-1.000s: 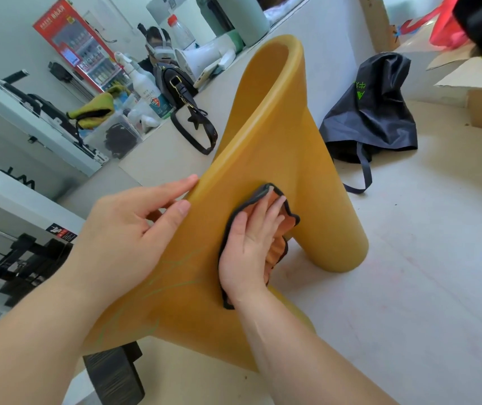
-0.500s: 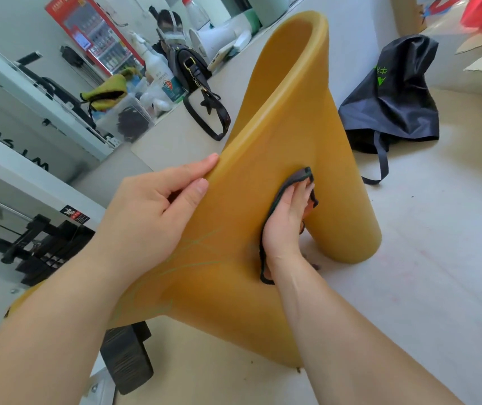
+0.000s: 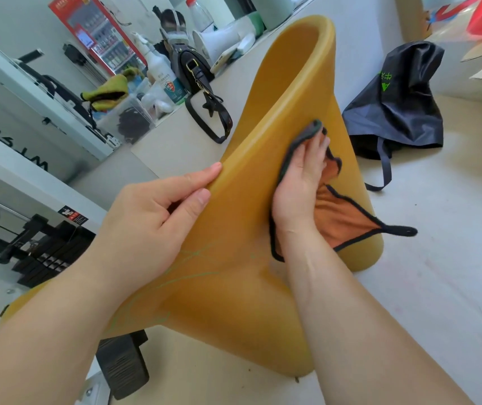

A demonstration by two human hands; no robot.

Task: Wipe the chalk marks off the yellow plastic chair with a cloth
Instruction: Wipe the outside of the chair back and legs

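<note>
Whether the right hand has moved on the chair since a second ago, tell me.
Yes. The right hand slid the cloth up the yellow chair, toward its top rim.

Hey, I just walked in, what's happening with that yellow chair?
A person is cleaning the yellow plastic chair, which sits on the floor. Their left hand pinches the chair's edge to steady it, while their right hand presses an orange cloth flat against the chair's side. Faint green chalk marks show lower down, near the left wrist, not yet wiped.
</note>
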